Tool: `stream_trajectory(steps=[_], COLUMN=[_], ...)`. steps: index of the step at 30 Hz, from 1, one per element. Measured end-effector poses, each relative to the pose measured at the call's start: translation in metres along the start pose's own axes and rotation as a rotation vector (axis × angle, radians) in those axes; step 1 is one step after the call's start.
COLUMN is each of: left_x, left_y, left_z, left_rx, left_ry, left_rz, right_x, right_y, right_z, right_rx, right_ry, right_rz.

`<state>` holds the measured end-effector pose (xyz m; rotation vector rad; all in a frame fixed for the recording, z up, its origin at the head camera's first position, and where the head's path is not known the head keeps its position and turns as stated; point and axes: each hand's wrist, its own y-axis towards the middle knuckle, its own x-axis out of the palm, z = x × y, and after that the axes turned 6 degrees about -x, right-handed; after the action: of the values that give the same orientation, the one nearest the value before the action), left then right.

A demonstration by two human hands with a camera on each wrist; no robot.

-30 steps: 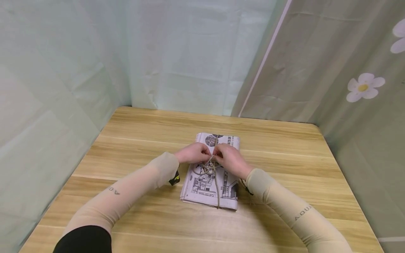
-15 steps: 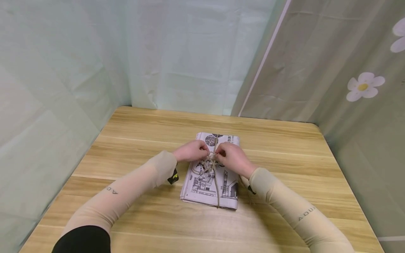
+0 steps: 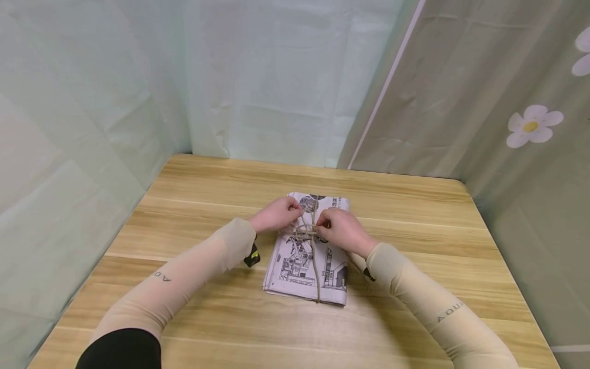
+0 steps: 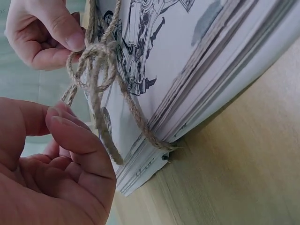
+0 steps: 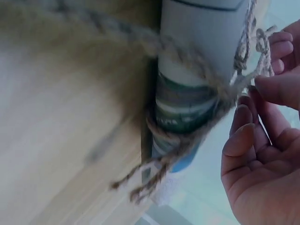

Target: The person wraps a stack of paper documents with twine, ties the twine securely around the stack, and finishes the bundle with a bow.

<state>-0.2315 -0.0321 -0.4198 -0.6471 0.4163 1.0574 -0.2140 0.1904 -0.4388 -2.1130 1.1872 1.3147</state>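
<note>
A bundle of folded newspapers [image 3: 299, 271] lies on the table, with jute twine [image 3: 316, 274] crossing its top lengthwise and sideways. My left hand [image 3: 275, 212] is above the bundle's left edge, thumb and forefinger pinching a strand of twine. Opposite it, my right hand [image 3: 341, 230] pinches the twine beside the knot [image 4: 96, 58], which shows loops in the left wrist view. That view has my left hand [image 4: 61, 164] in the foreground and my right fingertips [image 4: 56, 37] behind. Loose frayed twine ends [image 5: 145, 183] hang past the bundle's side in the right wrist view.
The wood-grain table [image 3: 221, 318] extends around the bundle on all sides. Pale curtains [image 3: 276, 87] hang behind it and along the left, and a grey curtain with flowers [image 3: 534, 125] stands at the right.
My left hand has moved up and slightly left, away from the right hand, drawing a strand of twine out from the knot. My right hand has shifted slightly right.
</note>
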Motion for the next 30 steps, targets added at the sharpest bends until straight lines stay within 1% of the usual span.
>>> stream_trajectory(steps=[2, 4, 8, 10, 13, 15, 20, 23, 26, 28, 30], left_x=[0.000, 0.000, 0.000, 0.000, 0.000, 0.001, 0.000, -0.005, -0.012, -0.015, -0.017], left_y=[0.000, 0.000, -0.002, -0.002, -0.001, -0.001, -0.005, -0.011, -0.019, -0.024, -0.029], left_z=[0.000, -0.001, 0.000, 0.000, 0.000, 0.000, 0.000, -0.003, -0.009, -0.016, -0.022], left_rx=[0.004, 0.007, 0.016, 0.018, 0.022, 0.015, 0.009, 0.013, 0.015, 0.000, -0.028], left_ry=[0.010, 0.014, 0.013, 0.009, 0.015, 0.003, -0.023, 0.014, 0.085, 0.116, 0.133], left_rz=[0.007, 0.005, -0.008, -0.012, -0.006, -0.010, -0.021, 0.000, 0.026, 0.028, 0.015], right_x=[-0.004, -0.008, -0.014, -0.015, -0.015, -0.013, -0.010, -0.009, -0.011, -0.012, -0.014], right_y=[0.000, 0.001, 0.007, 0.013, 0.019, 0.022, 0.025, 0.025, 0.023, 0.022, 0.021], right_z=[0.000, 0.000, 0.002, 0.003, 0.002, 0.001, 0.000, 0.001, 0.004, 0.004, 0.006], right_rx=[-0.006, -0.005, 0.005, -0.005, -0.043, -0.069, -0.099, -0.107, -0.093, -0.074, -0.049], right_ry=[0.004, 0.018, 0.045, 0.049, 0.061, 0.085, 0.123, 0.119, 0.113, 0.112, 0.113], right_rz=[-0.014, -0.007, 0.051, 0.064, 0.044, 0.022, 0.001, 0.002, 0.002, 0.000, -0.005])
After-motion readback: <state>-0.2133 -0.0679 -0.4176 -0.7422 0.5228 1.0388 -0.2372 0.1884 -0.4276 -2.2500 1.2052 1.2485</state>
